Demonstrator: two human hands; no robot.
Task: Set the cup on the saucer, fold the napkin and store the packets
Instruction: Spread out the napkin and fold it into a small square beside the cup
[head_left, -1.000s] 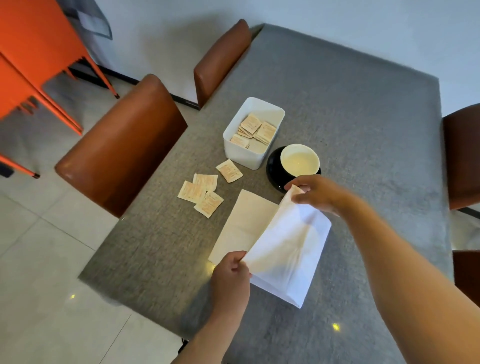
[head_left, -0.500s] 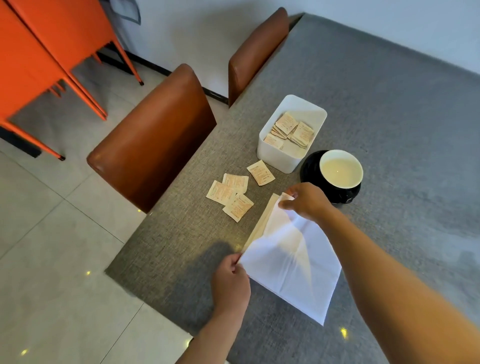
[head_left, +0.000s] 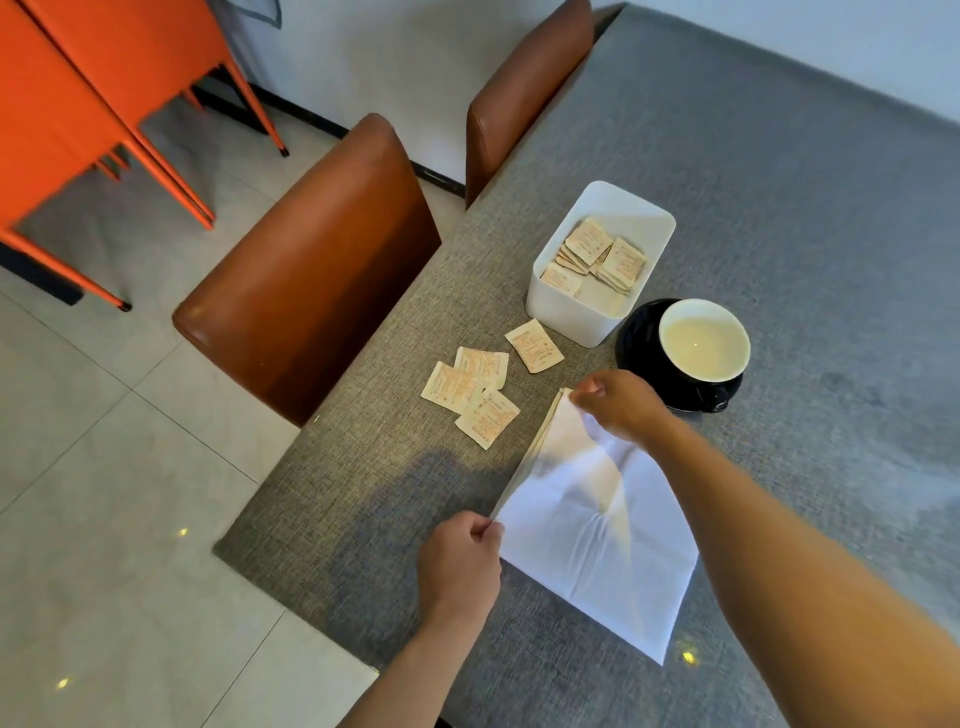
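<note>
A white napkin lies folded over on the grey table. My left hand pinches its near left corner. My right hand pinches its far left corner, just in front of the cup. The cup, black outside and cream inside, sits on a black saucer. Several beige packets lie loose on the table left of the napkin. More packets fill a white box behind them.
The grey table stretches far to the right and back; its left edge runs close to the loose packets. Two brown chairs are tucked along that edge. Orange chairs stand on the tiled floor at the far left.
Both hands have carried the napkin's raised half leftward and down, so the top layer now lies almost over the lower one. The view has shifted, so everything sits further right.
</note>
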